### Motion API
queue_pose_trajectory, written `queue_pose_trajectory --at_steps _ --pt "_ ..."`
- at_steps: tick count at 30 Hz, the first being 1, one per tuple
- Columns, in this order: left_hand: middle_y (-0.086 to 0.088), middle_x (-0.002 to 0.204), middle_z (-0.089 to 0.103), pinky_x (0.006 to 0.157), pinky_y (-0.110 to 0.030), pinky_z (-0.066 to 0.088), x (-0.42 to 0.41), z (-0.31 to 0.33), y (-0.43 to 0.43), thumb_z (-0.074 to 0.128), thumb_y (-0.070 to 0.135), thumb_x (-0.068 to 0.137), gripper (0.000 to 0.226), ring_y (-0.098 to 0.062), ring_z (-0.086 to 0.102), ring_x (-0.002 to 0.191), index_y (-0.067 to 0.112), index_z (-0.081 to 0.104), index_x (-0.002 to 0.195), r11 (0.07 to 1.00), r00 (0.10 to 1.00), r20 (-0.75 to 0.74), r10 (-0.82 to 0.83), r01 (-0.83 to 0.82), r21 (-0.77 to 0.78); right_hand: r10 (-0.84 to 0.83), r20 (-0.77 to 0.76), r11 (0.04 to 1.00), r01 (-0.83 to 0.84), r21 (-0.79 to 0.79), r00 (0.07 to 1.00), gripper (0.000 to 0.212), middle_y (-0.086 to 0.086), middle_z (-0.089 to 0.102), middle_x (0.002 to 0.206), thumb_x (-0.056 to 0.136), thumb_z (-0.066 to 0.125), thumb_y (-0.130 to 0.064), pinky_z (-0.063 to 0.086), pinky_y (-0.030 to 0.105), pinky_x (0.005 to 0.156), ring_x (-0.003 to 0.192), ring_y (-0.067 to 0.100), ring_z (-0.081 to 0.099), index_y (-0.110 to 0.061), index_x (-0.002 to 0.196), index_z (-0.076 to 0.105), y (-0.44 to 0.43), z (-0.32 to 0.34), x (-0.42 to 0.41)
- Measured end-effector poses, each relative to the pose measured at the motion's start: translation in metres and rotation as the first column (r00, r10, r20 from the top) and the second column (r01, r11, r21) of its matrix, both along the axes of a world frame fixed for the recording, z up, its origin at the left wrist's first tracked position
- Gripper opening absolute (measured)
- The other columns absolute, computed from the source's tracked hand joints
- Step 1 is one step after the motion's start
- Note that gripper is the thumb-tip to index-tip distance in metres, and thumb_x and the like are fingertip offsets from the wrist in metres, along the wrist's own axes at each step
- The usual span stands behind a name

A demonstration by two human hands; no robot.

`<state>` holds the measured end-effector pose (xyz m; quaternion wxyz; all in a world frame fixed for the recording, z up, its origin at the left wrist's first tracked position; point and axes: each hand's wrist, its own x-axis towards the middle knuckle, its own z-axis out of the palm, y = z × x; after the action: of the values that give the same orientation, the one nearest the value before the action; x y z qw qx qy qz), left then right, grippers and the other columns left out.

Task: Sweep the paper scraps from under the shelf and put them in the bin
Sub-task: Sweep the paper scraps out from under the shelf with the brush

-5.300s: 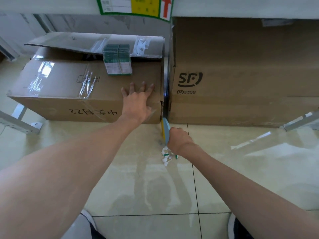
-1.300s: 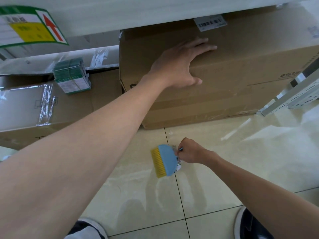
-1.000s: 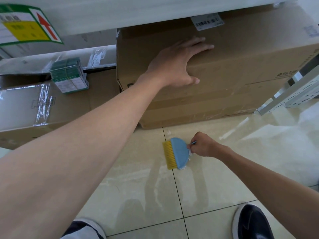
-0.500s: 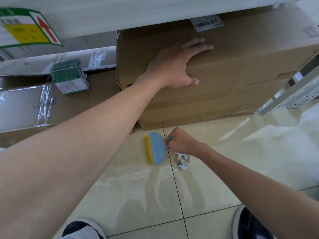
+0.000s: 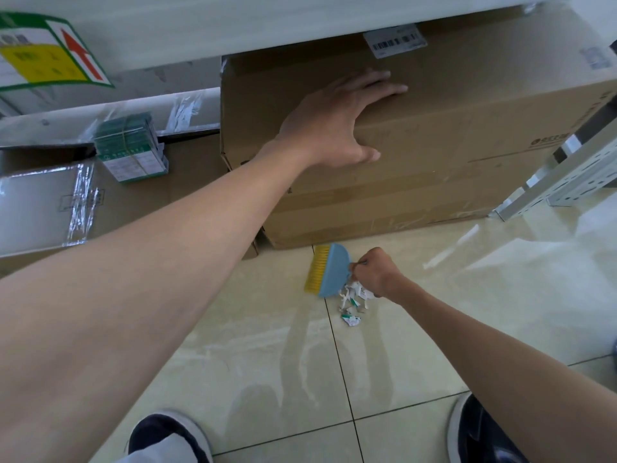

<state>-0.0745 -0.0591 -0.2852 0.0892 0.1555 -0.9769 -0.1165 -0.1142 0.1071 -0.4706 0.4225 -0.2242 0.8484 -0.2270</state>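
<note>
At the cardboard box [image 5: 450, 155]: left hand [image 5: 337, 125] flat on its front, fingers spread; right hand [image 5: 374, 279], fingers clamped on the brush [image 5: 329, 270], just before its base, paper scraps [image 5: 352, 300] heaped alongside; best short low strokes, bristles flat, heap kept together

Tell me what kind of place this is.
Probably a stockroom or warehouse: taped shipping cartons sit on the tile floor under a shelf, beside a perforated metal rack leg; the shelf edge carries a red-arrow sign.
</note>
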Motion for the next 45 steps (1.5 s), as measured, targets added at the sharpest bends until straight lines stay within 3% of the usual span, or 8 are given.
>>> queue_pose_trajectory --at_steps 3,20,26,29,35,40,43,45 --pt "0.018 0.160 0.017 0.112 -0.044 0.028 0.000 0.001 0.001 0.074 0.050 0.076 0.087 -0.013 0.018 0.148 0.049 0.025 0.148 1.000 1.000 -0.001 -0.003 0.003 -0.004 -0.022 -0.018 1.000 0.022 0.020 1.000 0.030 0.009 0.044 0.059 0.088 0.053 -0.008 0.025 0.022 0.037 0.042 0.017 0.029 0.019 0.096 0.063 0.014 -0.001 -0.017" --pt "0.020 0.159 0.020 0.115 -0.045 0.025 -0.002 0.006 0.004 0.078 0.049 0.073 0.086 -0.013 0.022 0.147 0.052 0.030 0.145 0.998 1.000 0.002 0.019 -0.019 0.052 -0.141 -0.077 0.990 0.142 0.006 0.987 0.026 0.005 0.038 0.047 0.089 0.053 -0.006 0.029 0.021 0.039 0.038 0.018 0.031 0.015 0.083 0.068 0.073 0.024 -0.076" --pt "0.022 0.158 0.021 0.113 -0.050 0.030 -0.001 0.008 0.006 0.077 0.051 0.072 0.086 -0.013 0.024 0.146 0.055 0.029 0.143 0.998 0.999 0.012 0.031 -0.032 0.058 -0.030 -0.035 0.995 0.026 -0.101 0.999 0.025 0.006 0.044 0.048 0.088 0.056 -0.010 0.030 0.018 0.035 0.035 0.018 0.032 0.006 0.076 0.071 0.053 0.047 -0.056" --pt "0.023 0.158 0.020 0.113 -0.050 0.030 -0.001 0.009 0.006 0.077 0.051 0.073 0.086 -0.013 0.023 0.147 0.055 0.029 0.144 0.998 0.999 0.016 0.033 -0.034 0.055 0.104 0.031 0.988 -0.100 -0.119 0.994 0.027 0.002 0.037 0.042 0.089 0.058 -0.013 0.029 0.016 0.034 0.034 0.016 0.029 0.000 0.067 0.068 0.045 0.048 -0.031" --pt "0.025 0.157 0.021 0.112 -0.051 0.029 0.000 0.009 0.008 0.076 0.053 0.072 0.086 -0.011 0.023 0.146 0.057 0.028 0.142 0.998 0.999 0.010 0.046 -0.047 0.051 0.299 0.144 0.954 -0.297 -0.040 0.943 0.026 -0.003 0.040 0.037 0.085 0.061 -0.016 0.030 0.018 0.039 0.037 0.017 0.032 0.002 0.068 0.069 0.041 0.026 0.013" --pt "0.024 0.158 0.020 0.112 -0.051 0.027 0.000 0.009 0.009 0.077 0.053 0.073 0.086 -0.010 0.021 0.147 0.055 0.028 0.143 0.998 0.999 0.009 0.044 -0.045 0.041 0.367 0.078 0.929 -0.369 0.022 0.927 0.031 0.009 0.067 0.060 0.078 0.056 -0.022 0.040 0.027 0.053 0.053 0.015 0.053 0.006 0.072 0.067 0.046 0.002 0.015" --pt "0.023 0.158 0.020 0.112 -0.049 0.027 0.000 0.010 0.010 0.077 0.052 0.073 0.086 -0.011 0.021 0.147 0.054 0.029 0.144 0.998 0.999 0.013 0.047 -0.047 0.035 0.384 0.000 0.923 -0.384 0.031 0.923 0.029 0.016 0.063 0.059 0.077 0.059 -0.021 0.042 0.028 0.055 0.056 0.016 0.053 0.006 0.070 0.067 0.049 0.003 0.000" --pt "0.023 0.158 0.020 0.112 -0.050 0.027 0.000 0.010 0.010 0.077 0.052 0.073 0.086 -0.010 0.020 0.147 0.054 0.029 0.144 0.998 0.999 0.017 0.046 -0.047 0.038 0.392 -0.058 0.920 -0.389 0.046 0.918 0.026 0.007 0.051 0.048 0.078 0.060 -0.017 0.039 0.027 0.054 0.055 0.019 0.048 0.000 0.059 0.058 0.050 0.007 -0.013"
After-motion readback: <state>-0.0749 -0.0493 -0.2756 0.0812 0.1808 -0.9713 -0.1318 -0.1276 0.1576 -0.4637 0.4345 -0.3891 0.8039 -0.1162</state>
